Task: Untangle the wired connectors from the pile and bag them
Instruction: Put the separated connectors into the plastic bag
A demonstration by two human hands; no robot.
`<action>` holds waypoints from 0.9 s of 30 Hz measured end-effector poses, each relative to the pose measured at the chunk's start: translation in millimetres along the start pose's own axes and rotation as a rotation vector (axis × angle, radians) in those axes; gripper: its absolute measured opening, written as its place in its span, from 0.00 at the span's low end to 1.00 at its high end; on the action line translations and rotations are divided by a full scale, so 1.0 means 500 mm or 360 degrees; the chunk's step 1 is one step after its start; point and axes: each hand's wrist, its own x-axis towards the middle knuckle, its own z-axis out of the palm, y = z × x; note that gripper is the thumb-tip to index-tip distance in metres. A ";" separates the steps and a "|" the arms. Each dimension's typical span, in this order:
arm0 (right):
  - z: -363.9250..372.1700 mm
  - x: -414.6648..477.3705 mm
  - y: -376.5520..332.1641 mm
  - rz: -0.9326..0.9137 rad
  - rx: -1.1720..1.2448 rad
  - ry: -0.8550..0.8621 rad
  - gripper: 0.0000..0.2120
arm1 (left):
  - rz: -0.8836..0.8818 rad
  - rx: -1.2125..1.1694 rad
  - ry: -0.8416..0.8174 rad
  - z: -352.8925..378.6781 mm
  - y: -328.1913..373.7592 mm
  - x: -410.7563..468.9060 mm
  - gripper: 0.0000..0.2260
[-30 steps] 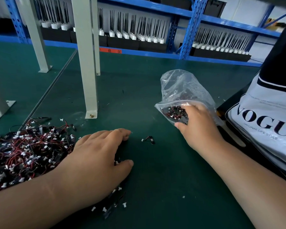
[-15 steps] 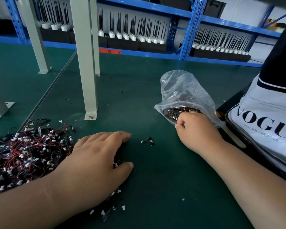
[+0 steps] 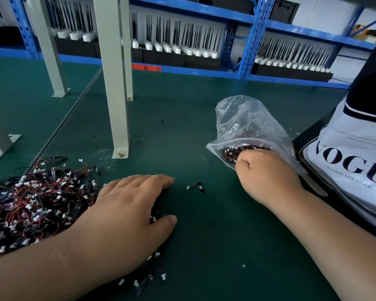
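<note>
Work is mostly ahead: the big pile (image 3: 30, 203) of tangled connectors sits at left, and the clear bag (image 3: 248, 127) at right holds only some. The left hand (image 3: 126, 213) rests flat, fingers loose, on a few; the right hand (image 3: 267, 174) is curled at the bag's mouth, and I cannot tell what it holds. One stray connector (image 3: 199, 187) lies between them.

Clear plastic zip bag (image 3: 248, 122): 1
Tangled pile of red-and-black wired connectors (image 3: 35, 203): 1
Lone black wired connector (image 3: 199, 187): 1
White printed carrier bag (image 3: 352, 166): 1
</note>
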 end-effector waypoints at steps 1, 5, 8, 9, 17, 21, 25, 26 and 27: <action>0.000 -0.001 -0.001 -0.0002 -0.0063 0.0018 0.14 | 0.0005 0.0002 -0.0001 0.000 0.000 0.000 0.31; 0.009 0.002 -0.009 0.0019 -0.0189 -0.0140 0.17 | -0.0002 0.0002 0.0005 0.001 0.000 0.000 0.30; 0.015 0.011 -0.013 0.0120 0.0005 -0.0305 0.11 | 0.0001 0.0011 0.0005 0.000 0.001 0.000 0.31; 0.014 0.011 -0.016 0.0121 0.0049 -0.0348 0.07 | -0.0003 0.0000 0.0003 0.000 0.001 0.000 0.31; -0.022 -0.017 -0.048 0.0027 -0.0197 -0.0058 0.12 | -0.0010 -0.0004 -0.0018 -0.001 0.002 -0.001 0.31; -0.043 -0.056 -0.092 -0.0247 -0.0371 0.0149 0.07 | -0.0003 -0.0045 0.0015 -0.004 0.006 -0.002 0.24; -0.044 -0.083 -0.120 -0.0570 -0.0224 0.0188 0.06 | -0.0020 -0.0172 0.0066 -0.016 0.013 -0.005 0.19; -0.040 -0.086 -0.123 -0.0643 -0.0159 0.0082 0.05 | -0.0010 -0.0210 0.0070 -0.019 0.014 -0.005 0.18; -0.037 -0.088 -0.128 -0.0677 -0.0109 -0.0079 0.09 | 0.0011 -0.0226 0.0067 -0.022 0.015 -0.004 0.16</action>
